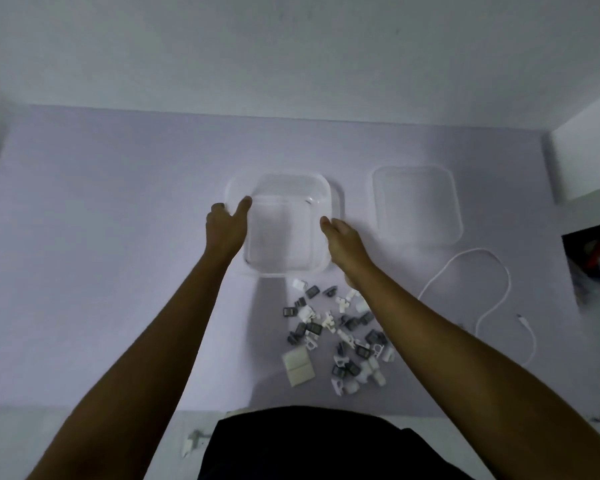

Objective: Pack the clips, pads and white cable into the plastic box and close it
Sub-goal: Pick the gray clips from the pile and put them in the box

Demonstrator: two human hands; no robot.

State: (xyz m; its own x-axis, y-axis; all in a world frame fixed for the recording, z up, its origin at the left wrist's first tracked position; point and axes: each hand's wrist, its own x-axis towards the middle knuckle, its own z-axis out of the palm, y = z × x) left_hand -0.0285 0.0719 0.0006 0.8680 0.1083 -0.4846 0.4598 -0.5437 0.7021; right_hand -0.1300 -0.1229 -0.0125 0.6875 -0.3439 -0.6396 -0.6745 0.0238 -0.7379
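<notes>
Dim, bluish, soft overall; wide-angle bending and blur toward edges.

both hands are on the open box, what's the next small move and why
Probably let go with the right hand and reach for the clips heaped just in front: the plastic box looks empty, its lid lies off to the right, and the left hand gripping the rim could steady it alone.
</notes>
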